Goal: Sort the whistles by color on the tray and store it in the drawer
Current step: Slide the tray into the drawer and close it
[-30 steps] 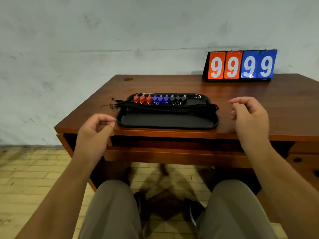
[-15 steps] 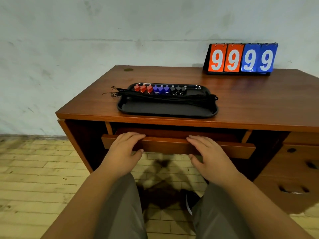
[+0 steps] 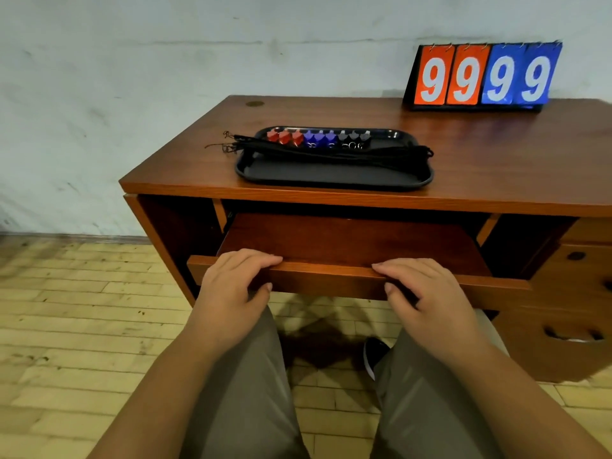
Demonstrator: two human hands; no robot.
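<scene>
A black tray (image 3: 331,175) sits on the wooden desk (image 3: 480,160). Along its far rim stand the whistles in a row: red whistles (image 3: 284,137) at the left, blue whistles (image 3: 319,139) in the middle, black whistles (image 3: 354,139) at the right. Their black lanyards (image 3: 331,150) lie bundled across the tray. Below the desktop the wide drawer (image 3: 351,243) is pulled out and looks bare inside. My left hand (image 3: 231,283) and my right hand (image 3: 427,286) both grip the drawer's front panel, fingers over its top edge and thumbs on its face.
A flip scoreboard (image 3: 483,76) reading 9999 stands at the desk's back right against the wall. A stack of smaller drawers (image 3: 569,293) is at the right. My knees are below the open drawer, over a tiled floor.
My hands dropped from above the desktop to the drawer front, gripped it and pulled the drawer out toward me. The tray and whistles have not moved.
</scene>
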